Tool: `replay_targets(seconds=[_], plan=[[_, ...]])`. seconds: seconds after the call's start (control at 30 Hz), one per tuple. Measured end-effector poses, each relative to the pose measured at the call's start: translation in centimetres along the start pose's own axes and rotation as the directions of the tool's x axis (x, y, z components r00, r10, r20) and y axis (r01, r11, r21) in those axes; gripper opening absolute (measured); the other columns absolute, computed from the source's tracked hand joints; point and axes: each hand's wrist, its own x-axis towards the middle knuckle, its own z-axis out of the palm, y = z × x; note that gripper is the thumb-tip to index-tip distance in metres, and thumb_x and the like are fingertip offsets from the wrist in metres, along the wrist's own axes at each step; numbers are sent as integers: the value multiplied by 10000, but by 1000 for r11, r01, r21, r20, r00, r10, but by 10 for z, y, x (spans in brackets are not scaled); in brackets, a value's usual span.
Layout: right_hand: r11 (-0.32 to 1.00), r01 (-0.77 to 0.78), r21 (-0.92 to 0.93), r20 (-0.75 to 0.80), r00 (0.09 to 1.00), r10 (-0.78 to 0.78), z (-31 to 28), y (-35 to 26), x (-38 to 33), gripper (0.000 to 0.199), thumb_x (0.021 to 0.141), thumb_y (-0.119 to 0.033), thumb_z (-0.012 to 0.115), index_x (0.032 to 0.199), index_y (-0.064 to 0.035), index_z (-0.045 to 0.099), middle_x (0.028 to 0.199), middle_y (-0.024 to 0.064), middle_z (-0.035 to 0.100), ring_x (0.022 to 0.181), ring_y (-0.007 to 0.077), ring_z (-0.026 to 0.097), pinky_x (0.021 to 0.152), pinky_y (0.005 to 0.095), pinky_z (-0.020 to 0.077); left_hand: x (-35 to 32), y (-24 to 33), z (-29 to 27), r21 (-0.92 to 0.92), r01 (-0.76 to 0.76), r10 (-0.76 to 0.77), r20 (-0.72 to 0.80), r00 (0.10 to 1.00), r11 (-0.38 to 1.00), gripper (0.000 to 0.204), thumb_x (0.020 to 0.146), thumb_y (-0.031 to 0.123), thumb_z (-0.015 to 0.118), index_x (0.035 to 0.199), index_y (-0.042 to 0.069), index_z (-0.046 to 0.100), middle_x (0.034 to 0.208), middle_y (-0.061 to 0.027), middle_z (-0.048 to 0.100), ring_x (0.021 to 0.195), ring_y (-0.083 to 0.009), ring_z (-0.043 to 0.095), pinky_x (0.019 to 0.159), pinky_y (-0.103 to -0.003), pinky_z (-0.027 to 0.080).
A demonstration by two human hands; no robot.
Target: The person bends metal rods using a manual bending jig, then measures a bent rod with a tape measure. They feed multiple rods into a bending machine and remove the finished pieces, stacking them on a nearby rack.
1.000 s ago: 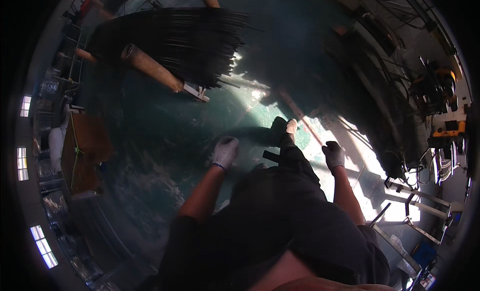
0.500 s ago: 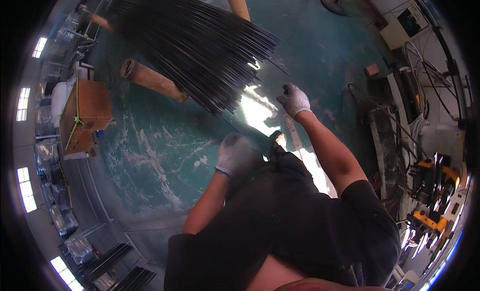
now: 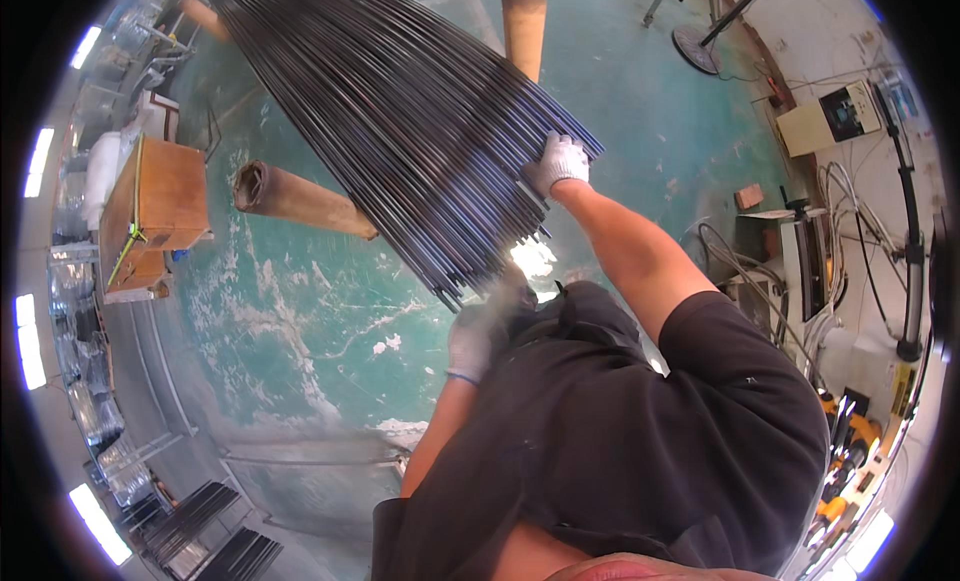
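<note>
Head view: my gloved right hand [image 3: 560, 163] grasps near end of steel rod bundle [image 3: 400, 121] on green floor [image 3: 300, 311]. Left hand [image 3: 470, 341] below bundle end, blurred, grip unclear. Rods look heavy, stiff, slippery; I'd hold near ends.

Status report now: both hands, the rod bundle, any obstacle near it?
Right hand gripping the near end of the rod bundle. Left hand blurred, just below the rod tips, grip unclear. Cardboard tube lying beside the bundle on the green floor.
</note>
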Motion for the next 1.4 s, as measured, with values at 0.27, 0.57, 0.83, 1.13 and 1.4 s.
replay_targets(seconds=[0.27,0.57,0.83,1.13,1.4], plan=[[990,-24,139,239,971,-10,6,-4,35,637,834,-474,836,1209,17,678,1186,253,736,1152,400,706,998,470,560,39,117,-15,-320,201,-292,-268,918,926,151,994,163,684,996,12,674,774,-52,655,631,-142,599,611,-301,510],[962,54,268,450,876,-175,-43,-3,59,476,773,-317,902,1106,4,789,1003,176,782,954,317,753,886,432,568,77,136,30,-289,159,-232,-240,943,944,187,1001,174,671,1066,-1,660,812,-82,692,676,-186,657,660,-328,556],[855,-53,515,542,793,-277,-21,27,94,297,858,-173,853,1002,57,733,910,147,775,791,227,753,724,377,598,71,119,43,-334,211,-291,-211,933,919,184,992,185,685,1043,8,682,832,-61,694,713,-159,646,689,-319,546],[442,-528,725,682,636,-361,-59,23,63,287,1053,-284,690,968,-12,655,769,52,647,620,172,643,537,337,560,81,128,32,-377,224,-313,-192,930,898,206,985,198,688,1046,2,708,832,-49,692,727,-134,642,693,-293,520],[823,-300,482,612,788,-72,-98,99,-58,506,1087,-493,558,854,-49,622,664,18,552,529,136,518,481,351,444,142,142,66,-290,286,-253,148,956,913,198,1026,212,645,1063,17,652,848,-71,685,742,-191,673,700,-346,554]])
